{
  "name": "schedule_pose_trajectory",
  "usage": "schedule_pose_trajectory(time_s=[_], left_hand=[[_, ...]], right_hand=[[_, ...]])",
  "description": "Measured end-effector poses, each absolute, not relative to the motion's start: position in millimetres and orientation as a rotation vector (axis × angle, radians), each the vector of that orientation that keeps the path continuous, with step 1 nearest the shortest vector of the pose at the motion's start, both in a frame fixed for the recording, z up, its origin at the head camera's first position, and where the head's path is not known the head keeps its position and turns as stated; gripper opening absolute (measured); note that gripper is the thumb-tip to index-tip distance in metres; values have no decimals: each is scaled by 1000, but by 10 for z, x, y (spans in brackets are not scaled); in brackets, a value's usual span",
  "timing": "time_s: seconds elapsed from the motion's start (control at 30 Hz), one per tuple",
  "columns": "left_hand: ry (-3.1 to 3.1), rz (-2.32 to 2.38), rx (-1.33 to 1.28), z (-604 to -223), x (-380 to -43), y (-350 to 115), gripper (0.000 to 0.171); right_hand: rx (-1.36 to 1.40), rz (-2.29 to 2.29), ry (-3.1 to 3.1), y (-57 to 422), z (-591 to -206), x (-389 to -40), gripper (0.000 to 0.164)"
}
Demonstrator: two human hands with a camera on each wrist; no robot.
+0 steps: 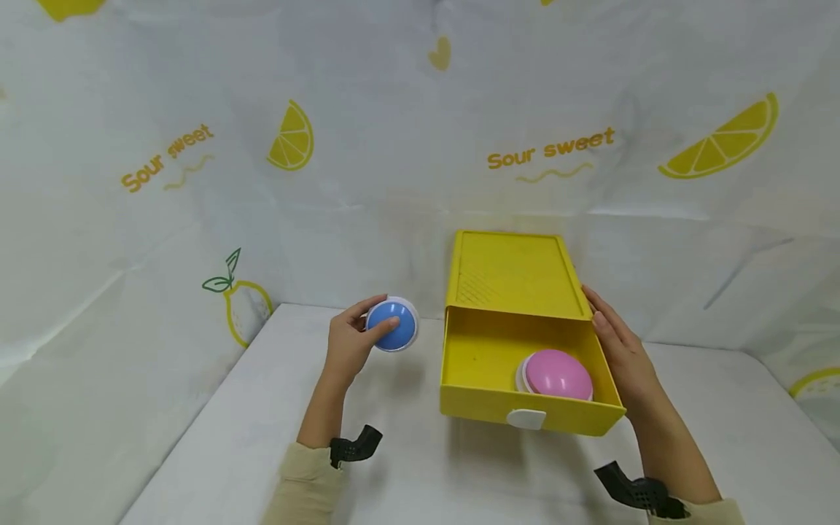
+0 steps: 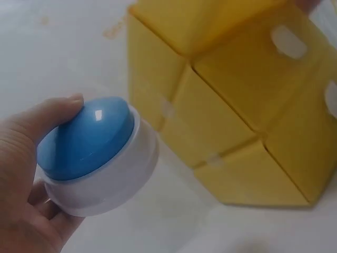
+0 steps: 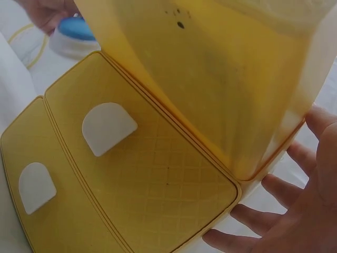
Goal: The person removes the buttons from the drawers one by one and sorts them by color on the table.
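Observation:
My left hand (image 1: 348, 346) holds a blue-topped push button (image 1: 402, 337) with a white base, thumb on the blue dome and fingers round the base. It is held up to the left of a yellow drawer cabinet (image 1: 508, 266). The cabinet's top drawer (image 1: 475, 397) is pulled out, and a pink push button (image 1: 558, 373) with a white base lies in its right front part. My right hand (image 1: 626, 357) rests along the cabinet's right side; in the right wrist view its straight fingertips (image 3: 229, 241) touch the side edge.
Two closed drawers with white tabs, the upper tab (image 3: 108, 128) and the lower tab (image 3: 37, 187), sit below the open one. The cabinet stands on a white tabletop (image 1: 216, 452). Behind rises a white sheet (image 1: 387, 160) printed with lemons.

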State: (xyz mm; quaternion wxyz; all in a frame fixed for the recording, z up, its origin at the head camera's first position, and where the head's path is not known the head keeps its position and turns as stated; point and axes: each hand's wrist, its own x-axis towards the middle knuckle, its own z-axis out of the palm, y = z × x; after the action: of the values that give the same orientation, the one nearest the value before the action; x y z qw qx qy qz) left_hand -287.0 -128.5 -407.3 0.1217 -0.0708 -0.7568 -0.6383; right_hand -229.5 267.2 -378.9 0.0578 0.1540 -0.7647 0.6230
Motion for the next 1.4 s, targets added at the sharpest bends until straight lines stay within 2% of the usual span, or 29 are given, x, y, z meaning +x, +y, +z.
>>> schedule_pose_trajectory(time_s=[0.3, 0.53, 0.9, 1.13, 1.4], left_hand=[[-2208, -1888, 52, -4464, -3041, -1074, 51], [-2257, -1854, 51, -4711, -3095, -889, 53], [-2349, -1746, 52, -4857, -3208, -811, 52], [-2377, -1632, 60, -4984, -3164, -811, 60], [-2390, -1460, 68, -5063, -3175, -866, 53]], right_hand=[[491, 1900, -2297, 2716, -3797, -2279, 53], [475, 1901, -2304, 2749, -3819, -2261, 53], [443, 1835, -2348, 2712, -3764, -2301, 53], [467, 1843, -2337, 2708, -3796, -2295, 53], [508, 1940, -2261, 2701, -3867, -2306, 53]])
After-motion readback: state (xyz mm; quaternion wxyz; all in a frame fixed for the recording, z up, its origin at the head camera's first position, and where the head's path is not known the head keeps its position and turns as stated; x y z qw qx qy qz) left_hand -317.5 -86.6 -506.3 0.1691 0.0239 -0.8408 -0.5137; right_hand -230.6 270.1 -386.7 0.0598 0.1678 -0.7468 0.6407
